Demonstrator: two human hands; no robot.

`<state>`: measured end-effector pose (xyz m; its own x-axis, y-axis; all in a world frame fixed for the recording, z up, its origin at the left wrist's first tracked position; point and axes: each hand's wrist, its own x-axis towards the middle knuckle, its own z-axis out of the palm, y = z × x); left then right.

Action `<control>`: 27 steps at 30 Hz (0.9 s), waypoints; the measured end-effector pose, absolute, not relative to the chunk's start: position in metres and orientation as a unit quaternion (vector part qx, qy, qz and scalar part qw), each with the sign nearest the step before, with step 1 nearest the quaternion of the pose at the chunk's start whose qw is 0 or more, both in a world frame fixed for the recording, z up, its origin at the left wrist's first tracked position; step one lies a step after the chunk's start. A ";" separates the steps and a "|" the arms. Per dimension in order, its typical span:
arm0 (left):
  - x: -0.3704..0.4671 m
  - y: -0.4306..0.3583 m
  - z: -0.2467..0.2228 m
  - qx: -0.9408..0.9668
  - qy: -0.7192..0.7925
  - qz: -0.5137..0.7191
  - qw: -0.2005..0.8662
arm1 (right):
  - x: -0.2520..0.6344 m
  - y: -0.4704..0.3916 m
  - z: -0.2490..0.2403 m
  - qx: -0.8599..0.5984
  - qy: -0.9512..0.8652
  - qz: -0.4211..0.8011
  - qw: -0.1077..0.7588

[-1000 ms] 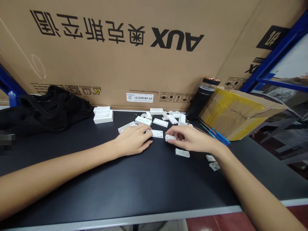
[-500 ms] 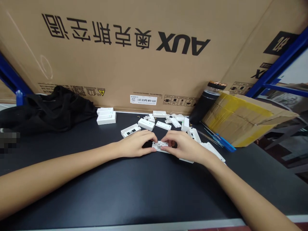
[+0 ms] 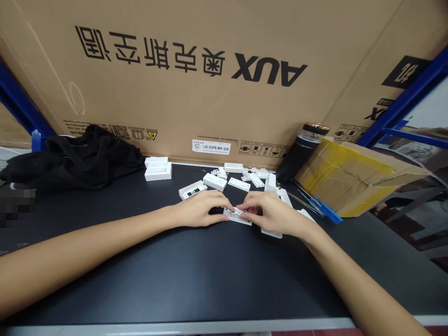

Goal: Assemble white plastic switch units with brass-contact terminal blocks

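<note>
My left hand is closed, thumb and index finger on the left end of a narrow white plastic plate on the dark table. My right hand pinches a small white plastic part that lies down in the plate's upper side. The right fingertips hide some of that part. Just beyond the left hand sits an open white housing with dark slots, and a closed white case is behind it. Another white piece lies partly beneath the right hand.
Several white covers and small parts lie along the back. White cases and a black cloth are at left. A black bottle, a taped cardboard box and a blue-handled tool stand or lie at right. A large carton walls the back.
The small white part has gone from sitting raised above the plate to lying lower in it. My left index finger has reached further right, over the plate. The view has shifted slightly.
</note>
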<state>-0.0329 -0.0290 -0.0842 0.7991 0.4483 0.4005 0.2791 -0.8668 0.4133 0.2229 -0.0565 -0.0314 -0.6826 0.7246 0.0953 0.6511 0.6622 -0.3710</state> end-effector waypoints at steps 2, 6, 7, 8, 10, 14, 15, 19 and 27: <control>-0.032 -0.028 -0.085 0.934 0.187 0.251 0.175 | 0.220 -0.056 -0.030 -0.395 -0.901 0.143 0.109; -0.030 -0.027 -0.083 0.936 0.201 0.231 0.175 | 0.212 -0.051 -0.025 -0.435 -0.882 0.168 0.063; -0.030 -0.028 -0.083 0.936 0.209 0.226 0.171 | 0.211 -0.049 -0.022 -0.441 -0.879 0.176 0.052; -0.030 -0.029 -0.083 0.936 0.215 0.223 0.167 | 0.210 -0.047 -0.020 -0.445 -0.876 0.183 0.043; -0.031 -0.031 -0.084 0.936 0.225 0.223 0.156 | 0.210 -0.043 -0.014 -0.443 -0.874 0.198 0.024; -0.031 -0.034 -0.085 0.936 0.227 0.227 0.141 | 0.211 -0.038 -0.004 -0.422 -0.879 0.224 -0.003; -0.032 -0.035 -0.085 0.937 0.223 0.229 0.139 | 0.211 -0.038 -0.002 -0.418 -0.881 0.223 0.001; -0.032 -0.036 -0.083 0.939 0.213 0.232 0.139 | 0.209 -0.037 -0.003 -0.426 -0.882 0.194 0.051; -0.034 -0.038 -0.081 0.942 0.213 0.224 0.127 | 0.213 -0.043 -0.001 -0.416 -0.867 0.274 0.013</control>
